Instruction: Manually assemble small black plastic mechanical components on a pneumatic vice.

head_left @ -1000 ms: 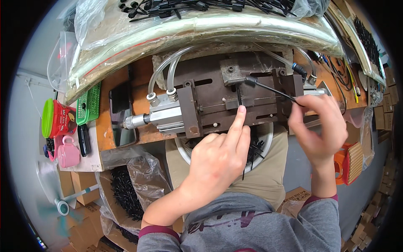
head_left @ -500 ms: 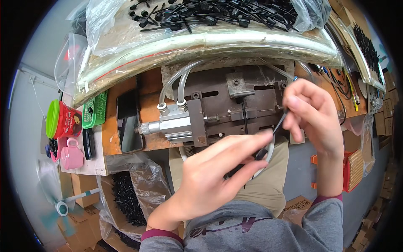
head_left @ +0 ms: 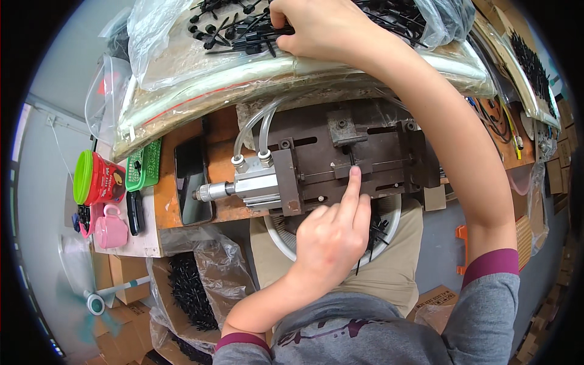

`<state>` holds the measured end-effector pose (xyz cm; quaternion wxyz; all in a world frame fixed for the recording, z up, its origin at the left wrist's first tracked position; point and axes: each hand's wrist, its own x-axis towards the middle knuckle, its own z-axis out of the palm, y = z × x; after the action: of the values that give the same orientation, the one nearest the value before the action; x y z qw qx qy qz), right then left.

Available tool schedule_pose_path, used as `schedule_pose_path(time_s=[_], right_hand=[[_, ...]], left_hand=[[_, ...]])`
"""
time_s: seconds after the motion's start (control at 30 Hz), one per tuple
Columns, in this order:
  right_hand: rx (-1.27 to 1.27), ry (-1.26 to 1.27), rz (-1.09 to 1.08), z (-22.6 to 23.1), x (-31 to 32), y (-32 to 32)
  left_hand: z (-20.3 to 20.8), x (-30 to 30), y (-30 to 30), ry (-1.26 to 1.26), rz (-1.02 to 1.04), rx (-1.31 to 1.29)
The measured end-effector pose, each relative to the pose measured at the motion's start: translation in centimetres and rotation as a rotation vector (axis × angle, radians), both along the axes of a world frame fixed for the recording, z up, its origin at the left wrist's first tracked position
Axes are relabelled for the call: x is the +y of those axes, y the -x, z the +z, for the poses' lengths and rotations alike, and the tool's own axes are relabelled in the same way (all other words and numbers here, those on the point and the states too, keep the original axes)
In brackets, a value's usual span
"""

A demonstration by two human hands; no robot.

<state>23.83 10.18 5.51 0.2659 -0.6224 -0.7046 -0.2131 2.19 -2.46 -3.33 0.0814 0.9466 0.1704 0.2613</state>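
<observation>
With its index finger stretched out, my left hand (head_left: pixel 331 234) touches the small dark block (head_left: pixel 345 171) in the middle of the metal fixture (head_left: pixel 389 143). Its other fingers are curled and the thumb is hidden. A thin black strip (head_left: pixel 351 156) stands in the slot just beyond that fingertip. My right hand (head_left: pixel 310 27) reaches across to the far tray and touches a pile of black cable ties (head_left: pixel 249 39). Its thumb and index finger are apart among the ties. A silver air cylinder (head_left: pixel 258 187) is bolted to the fixture's left side.
A white bucket (head_left: pixel 398 222) with black ties is at my lap. Lower left, a plastic-lined box (head_left: pixel 234 267) holds black pieces. A phone (head_left: pixel 193 182), green basket (head_left: pixel 151 164), red tub (head_left: pixel 106 176) and pink cup (head_left: pixel 111 231) stand left. Clear hoses (head_left: pixel 264 131) rise from the cylinder.
My hands have parted. The right one has gone from above the fixture's right side up to the cable tie pile. My left has released a black tie and its index finger now touches the fixture.
</observation>
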Motion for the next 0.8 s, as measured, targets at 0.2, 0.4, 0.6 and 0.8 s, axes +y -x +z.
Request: schedule_pose_path(time_s=[0.2, 0.4, 0.6, 0.8], right_hand=[[-0.035, 0.125, 0.062, 0.8, -1.9, -0.7], [0.687, -0.155, 0.209, 1.5, -7.6, -0.2], [1.372, 0.096, 0.278, 1.9, -10.7, -2.9], [1.474, 0.476, 0.440, 1.5, -12.3, 0.6]], left_hand=[[-0.2, 0.8, -0.2, 0.011, -0.034, 0.019], [2.3, 1.7, 0.4, 0.262, -0.105, -0.070], [5.5, 6.7, -1.4, 0.226, 0.019, -0.502], [6.6, 6.2, -0.5, 0.364, -0.122, -0.516]])
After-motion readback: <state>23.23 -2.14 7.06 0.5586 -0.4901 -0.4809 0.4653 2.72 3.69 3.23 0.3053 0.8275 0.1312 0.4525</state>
